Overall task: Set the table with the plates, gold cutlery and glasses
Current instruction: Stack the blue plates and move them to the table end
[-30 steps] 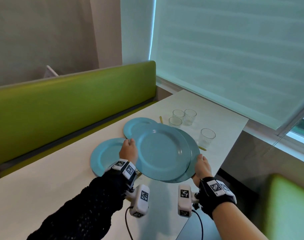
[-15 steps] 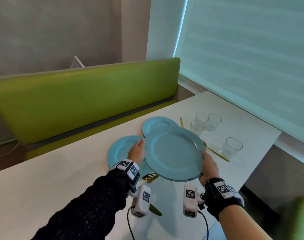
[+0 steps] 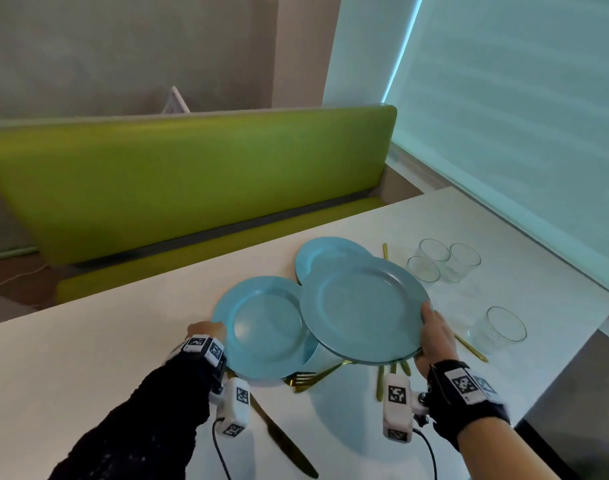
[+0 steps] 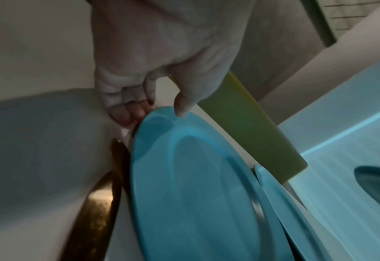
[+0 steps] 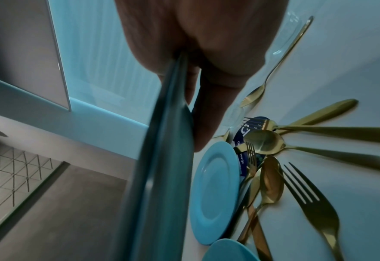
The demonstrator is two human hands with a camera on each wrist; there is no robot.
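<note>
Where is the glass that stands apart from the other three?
In the head view, the lone glass stands on the right, near the table's edge, just beyond the right hand.

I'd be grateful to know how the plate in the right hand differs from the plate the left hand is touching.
The plate in the right hand is lifted clear of the white table, gripped at its rim by the right hand; the plate at the left hand lies low on the table over gold cutlery, the left hand pinching its edge. The raised plate overlaps the lower one and looks larger. Both are round and light blue.
</note>
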